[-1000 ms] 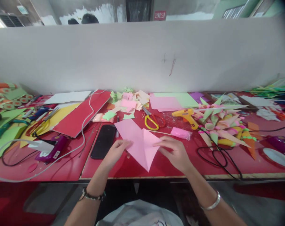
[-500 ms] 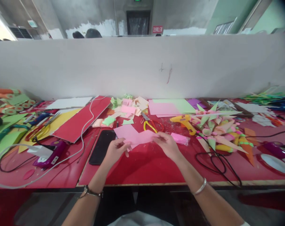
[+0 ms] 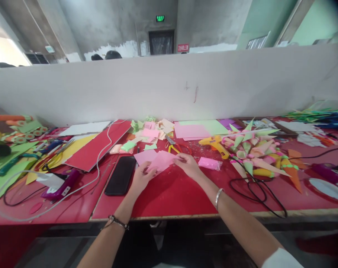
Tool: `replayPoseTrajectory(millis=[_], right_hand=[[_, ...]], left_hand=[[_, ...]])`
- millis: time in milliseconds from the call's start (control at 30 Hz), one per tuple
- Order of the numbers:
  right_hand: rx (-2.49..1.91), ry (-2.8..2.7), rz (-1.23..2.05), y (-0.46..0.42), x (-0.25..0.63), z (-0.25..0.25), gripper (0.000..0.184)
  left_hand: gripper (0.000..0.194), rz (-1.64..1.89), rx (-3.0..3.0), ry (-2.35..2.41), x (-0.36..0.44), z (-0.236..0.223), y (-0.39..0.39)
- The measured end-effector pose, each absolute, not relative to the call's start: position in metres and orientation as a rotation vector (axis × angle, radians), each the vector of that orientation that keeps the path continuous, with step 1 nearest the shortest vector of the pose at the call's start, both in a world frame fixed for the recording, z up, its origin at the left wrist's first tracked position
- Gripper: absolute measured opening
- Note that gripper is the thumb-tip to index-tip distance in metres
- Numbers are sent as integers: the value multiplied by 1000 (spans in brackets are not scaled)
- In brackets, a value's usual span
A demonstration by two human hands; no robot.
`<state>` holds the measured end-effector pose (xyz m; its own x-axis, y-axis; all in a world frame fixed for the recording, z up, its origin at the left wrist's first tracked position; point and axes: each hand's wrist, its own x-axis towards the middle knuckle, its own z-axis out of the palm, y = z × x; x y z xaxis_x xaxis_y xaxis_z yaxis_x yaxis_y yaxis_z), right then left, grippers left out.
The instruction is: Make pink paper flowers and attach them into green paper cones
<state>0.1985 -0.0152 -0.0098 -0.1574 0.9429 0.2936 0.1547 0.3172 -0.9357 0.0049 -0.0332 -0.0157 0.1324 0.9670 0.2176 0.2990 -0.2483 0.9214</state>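
A pink sheet of paper (image 3: 157,160), partly folded, lies on the red table (image 3: 171,197) in front of me. My left hand (image 3: 142,178) grips its near left edge with curled fingers. My right hand (image 3: 188,165) pinches its right edge. A black phone (image 3: 121,175) lies just left of my left hand. Yellow-handled scissors (image 3: 176,148) lie just behind the paper.
A yellow glue gun (image 3: 216,143) and a heap of paper cones (image 3: 255,152) sit to the right, with a black cable (image 3: 255,188) looping near the front edge. A small pink bag (image 3: 209,163) lies by my right hand. Coloured sheets, scraps and a purple glue gun (image 3: 61,184) crowd the left. A white partition (image 3: 169,89) closes the back.
The pink sheet was flat with a point toward me; both hands have folded it up and away, and it now lies smaller and farther back. The camera has tilted upward.
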Motion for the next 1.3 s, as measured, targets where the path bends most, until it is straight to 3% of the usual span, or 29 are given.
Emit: replayPoseTrajectory(millis=[333,667,800,1067,1300], right_hand=[[-1023,-1501,948,-14,205,-10,16],[-949,-1341,1127,-9,199,-6,18],[-898,-1200,1231,-4,187,-7,33],[-843,-1132,1505,-8,164,-17,28],[-837,-1048,1598,-9,161,-24,26]], left_hand=[[23,1049,2100,1265,4,-16,-35],[22,1219,1821,1282,4,-18,-29],[33,1290,1638,1192,7,-21,-27],[57,1374,1336,1106,-2,-15,-40],[32,1272,1088,1059,3,-20,-43]])
